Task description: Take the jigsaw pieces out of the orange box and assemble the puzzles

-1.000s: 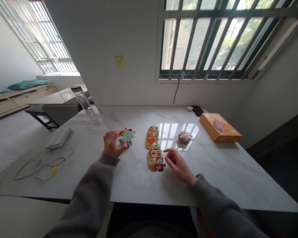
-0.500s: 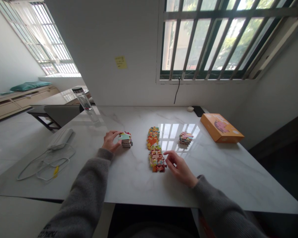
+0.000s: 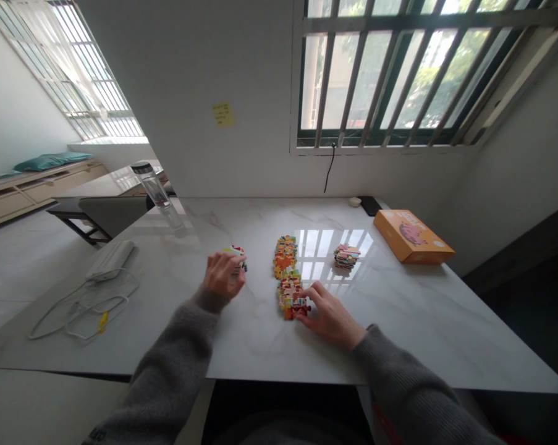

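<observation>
A strip of joined, overlapping jigsaw pieces (image 3: 285,266) lies down the middle of the table, mostly orange and yellow. At its near end my right hand (image 3: 329,315) has thumb and index finger closed about a dark red puzzle piece (image 3: 300,307). To the left, my left hand (image 3: 223,275) is curled in front of a stack of puzzle pieces (image 3: 235,250), covering most of it. Its thumb and fingers come together at the stack's right side; what they pinch is unclear. A second stack of pieces (image 3: 346,257) stands right of the strip, untouched.
An orange box (image 3: 413,237) lies at the right, with a black phone-like object (image 3: 370,206) and a small white item (image 3: 355,202) behind it. A white device (image 3: 110,259) with a looped cable (image 3: 70,318) is at the left. A glass bottle (image 3: 153,188) stands at the back left.
My left hand has shifted right, from the stack's left side to its front, and its fingers have curled. My right hand has moved slightly left, bringing its fingertips onto the strip's near end.
</observation>
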`<state>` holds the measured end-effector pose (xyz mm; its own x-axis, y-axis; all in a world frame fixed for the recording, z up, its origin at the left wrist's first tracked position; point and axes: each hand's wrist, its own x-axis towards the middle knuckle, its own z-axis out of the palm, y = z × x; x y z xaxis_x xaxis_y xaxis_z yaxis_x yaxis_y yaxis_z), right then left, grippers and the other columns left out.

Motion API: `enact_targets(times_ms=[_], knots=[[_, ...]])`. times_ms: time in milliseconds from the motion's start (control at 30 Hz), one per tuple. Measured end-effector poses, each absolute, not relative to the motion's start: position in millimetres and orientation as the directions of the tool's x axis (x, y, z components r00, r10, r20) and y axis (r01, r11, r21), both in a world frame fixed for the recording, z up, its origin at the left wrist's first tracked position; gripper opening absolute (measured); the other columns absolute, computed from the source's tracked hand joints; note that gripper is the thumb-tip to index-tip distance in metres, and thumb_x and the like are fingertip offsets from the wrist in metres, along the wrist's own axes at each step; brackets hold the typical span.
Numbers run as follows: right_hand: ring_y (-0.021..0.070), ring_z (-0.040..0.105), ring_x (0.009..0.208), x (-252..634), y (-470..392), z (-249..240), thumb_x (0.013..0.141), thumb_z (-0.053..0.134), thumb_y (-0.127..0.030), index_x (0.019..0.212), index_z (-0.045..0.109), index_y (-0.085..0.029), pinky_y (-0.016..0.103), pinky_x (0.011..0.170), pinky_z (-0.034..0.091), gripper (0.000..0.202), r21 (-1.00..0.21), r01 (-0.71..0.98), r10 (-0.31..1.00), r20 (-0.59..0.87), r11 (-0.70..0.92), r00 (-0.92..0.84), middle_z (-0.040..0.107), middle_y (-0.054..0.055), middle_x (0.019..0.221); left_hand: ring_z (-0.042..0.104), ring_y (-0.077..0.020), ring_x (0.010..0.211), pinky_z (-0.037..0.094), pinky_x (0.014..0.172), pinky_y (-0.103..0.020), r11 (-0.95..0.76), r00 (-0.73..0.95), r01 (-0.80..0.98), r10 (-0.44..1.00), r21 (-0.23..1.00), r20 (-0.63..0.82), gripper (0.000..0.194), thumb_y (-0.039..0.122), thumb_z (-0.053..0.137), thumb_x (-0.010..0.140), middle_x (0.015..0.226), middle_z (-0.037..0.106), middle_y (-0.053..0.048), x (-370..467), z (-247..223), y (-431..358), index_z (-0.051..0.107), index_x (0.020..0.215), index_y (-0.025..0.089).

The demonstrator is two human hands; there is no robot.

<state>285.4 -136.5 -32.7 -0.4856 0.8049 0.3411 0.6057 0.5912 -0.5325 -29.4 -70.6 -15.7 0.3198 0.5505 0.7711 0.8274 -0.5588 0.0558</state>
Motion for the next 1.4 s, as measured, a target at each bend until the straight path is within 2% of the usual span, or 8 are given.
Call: enact_targets(times_ms=[100, 233, 500, 733, 867, 1033, 1200, 1400], knots=[[0.0246, 0.060, 0.092, 286, -135, -35, 0.075, 0.077, -0.024, 0.110, 0.054, -0.023, 0.038, 0.079, 0.053, 0.042, -0.497, 0.652, 0.819, 0.318, 0.572, -0.477, 0.054, 0.006, 0.106, 0.058, -0.0231, 0.088, 0.042, 0.085, -0.039, -0.743, 0.532, 0.669, 0.504, 0.027, 0.681, 0.017, 0.018, 0.057, 0.083, 0.088, 0.065, -0.005, 16, -18, -90, 0.063, 0.098, 0.021], [0.0241, 0.060, 0.094, 287, -133, -41, 0.076, 0.076, -0.022, 0.105, 0.052, -0.023, 0.037, 0.078, 0.052, 0.037, -0.528, 0.632, 0.822, 0.327, 0.568, -0.466, 0.053, 0.005, 0.104, 0.058, -0.0245, 0.093, 0.043, 0.086, -0.040, -0.859, 0.712, 0.507, 0.466, 0.074, 0.525, 0.034, 0.032, 0.064, 0.081, 0.099, 0.066, -0.007, 60, -25, -109, 0.058, 0.113, 0.020], [0.0147, 0.054, 0.070, 284, -134, -41, 0.091, 0.055, -0.018, 0.088, 0.049, -0.023, 0.029, 0.067, 0.045, 0.009, -0.786, 0.407, 0.852, 0.274, 0.466, -0.447, 0.057, -0.002, 0.079, 0.059, -0.0266, 0.101, 0.045, 0.090, -0.042, -0.871, 0.735, 0.483, 0.460, 0.092, 0.498, 0.045, 0.037, 0.070, 0.078, 0.108, 0.064, -0.009, 67, -31, -113, 0.054, 0.116, 0.020], [0.0153, 0.057, 0.066, 285, -132, -32, 0.094, 0.057, -0.039, 0.088, 0.050, -0.022, 0.030, 0.063, 0.048, 0.019, -0.927, 0.179, 0.906, 0.256, 0.329, -0.338, 0.059, -0.001, 0.074, 0.061, -0.0269, 0.102, 0.049, 0.090, -0.043, -0.877, 0.670, 0.466, 0.438, 0.118, 0.599, 0.054, 0.036, 0.068, 0.082, 0.111, 0.064, -0.011, 62, -30, -113, 0.050, 0.130, 0.020], [0.0168, 0.059, 0.074, 285, -133, -29, 0.094, 0.056, -0.032, 0.098, 0.057, -0.022, 0.031, 0.064, 0.050, 0.010, -0.840, 0.294, 0.873, 0.361, 0.457, -0.328, 0.062, 0.004, 0.090, 0.060, -0.0260, 0.098, 0.052, 0.087, -0.042, -0.831, 0.578, 0.501, 0.529, 0.242, 0.622, 0.050, 0.034, 0.069, 0.082, 0.109, 0.062, -0.012, 56, -31, -109, 0.052, 0.126, 0.019], [0.0271, 0.056, 0.116, 288, -134, -31, 0.088, 0.064, -0.023, 0.119, 0.058, -0.027, 0.039, 0.079, 0.055, 0.032, -0.670, 0.386, 0.769, 0.489, 0.634, -0.412, 0.052, 0.012, 0.135, 0.060, -0.0257, 0.099, 0.053, 0.087, -0.041, -0.801, 0.531, 0.494, 0.586, 0.339, 0.612, 0.048, 0.039, 0.068, 0.085, 0.109, 0.061, -0.012, 53, -37, -105, 0.053, 0.126, 0.020], [0.0264, 0.056, 0.120, 288, -133, -35, 0.092, 0.061, -0.024, 0.122, 0.058, -0.028, 0.046, 0.095, 0.052, 0.030, -0.633, 0.378, 0.733, 0.523, 0.676, -0.434, 0.059, 0.010, 0.129, 0.060, -0.0266, 0.101, 0.050, 0.090, -0.042, -0.789, 0.543, 0.494, 0.607, 0.364, 0.580, 0.054, 0.043, 0.067, 0.086, 0.112, 0.062, -0.012, 54, -40, -104, 0.049, 0.133, 0.022], [0.0285, 0.055, 0.115, 324, -106, -20, 0.091, 0.063, -0.026, 0.119, 0.062, -0.027, 0.051, 0.101, 0.045, 0.028, -0.505, 0.562, 0.734, 0.602, 0.655, -0.315, 0.066, 0.009, 0.120, 0.060, -0.0262, 0.101, 0.047, 0.091, -0.043, -0.773, 0.530, 0.509, 0.628, 0.378, 0.570, 0.056, 0.037, 0.059, 0.089, 0.114, 0.061, -0.012, 53, -36, -107, 0.041, 0.140, 0.019]])
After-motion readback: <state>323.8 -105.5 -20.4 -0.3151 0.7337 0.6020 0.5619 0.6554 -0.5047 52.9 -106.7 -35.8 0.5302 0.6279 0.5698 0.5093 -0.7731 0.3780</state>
